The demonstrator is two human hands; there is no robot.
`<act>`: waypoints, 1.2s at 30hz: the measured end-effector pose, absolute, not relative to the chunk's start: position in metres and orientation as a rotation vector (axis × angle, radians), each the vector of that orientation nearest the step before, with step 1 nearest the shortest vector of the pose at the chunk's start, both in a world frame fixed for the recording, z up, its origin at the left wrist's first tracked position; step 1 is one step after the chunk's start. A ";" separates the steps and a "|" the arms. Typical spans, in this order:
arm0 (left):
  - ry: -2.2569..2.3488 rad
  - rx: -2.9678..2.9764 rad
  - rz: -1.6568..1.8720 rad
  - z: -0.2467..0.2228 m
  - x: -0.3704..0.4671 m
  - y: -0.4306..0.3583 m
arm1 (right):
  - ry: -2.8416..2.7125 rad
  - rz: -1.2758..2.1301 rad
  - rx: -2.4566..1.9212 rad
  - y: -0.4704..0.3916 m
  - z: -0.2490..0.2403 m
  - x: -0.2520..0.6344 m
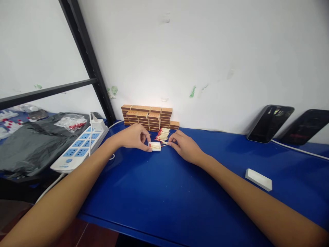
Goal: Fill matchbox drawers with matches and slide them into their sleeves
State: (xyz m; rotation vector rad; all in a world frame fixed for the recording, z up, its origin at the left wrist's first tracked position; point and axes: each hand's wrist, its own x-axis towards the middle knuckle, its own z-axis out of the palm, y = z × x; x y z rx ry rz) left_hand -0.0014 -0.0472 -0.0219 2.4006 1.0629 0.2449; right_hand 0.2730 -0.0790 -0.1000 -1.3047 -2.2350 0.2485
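Blue tabletop [185, 206]: your left hand [135, 136] grips the white tray [157, 149]; your right hand [186, 147] appears to pinch matchsticks [165, 144]. Uneven left-hand pressure could tip the tray, spilling its matches [154, 146].

Our left arm [69, 188] and right arm [244, 192] slant inward from the near corners; our left hand [135, 136] curls, our right hand [185, 146] pinches.

A white wall [205, 48] backs a blue table [159, 199].
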 end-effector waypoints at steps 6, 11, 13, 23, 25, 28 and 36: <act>1.078 2.400 0.218 -0.022 -0.001 -0.048 | -2.280 0.302 -1.244 -0.082 -0.097 0.274; 1.077 2.397 0.242 -0.022 0.000 -0.048 | -2.334 0.236 -1.287 -0.081 -0.096 0.273; 1.061 2.404 0.264 -0.022 0.000 -0.048 | -2.354 0.214 -1.324 -0.082 -0.094 0.272; 1.053 2.421 0.317 -0.025 0.000 -0.046 | -2.382 0.180 -1.310 -0.085 -0.093 0.272; 1.052 2.431 0.338 -0.027 0.000 -0.045 | -2.378 0.178 -1.314 -0.084 -0.093 0.272; 1.062 2.457 0.359 -0.028 0.001 -0.044 | -2.372 0.193 -1.330 -0.085 -0.092 0.271; 1.081 2.532 0.434 -0.026 0.001 -0.046 | -2.432 0.161 -1.408 -0.086 -0.089 0.268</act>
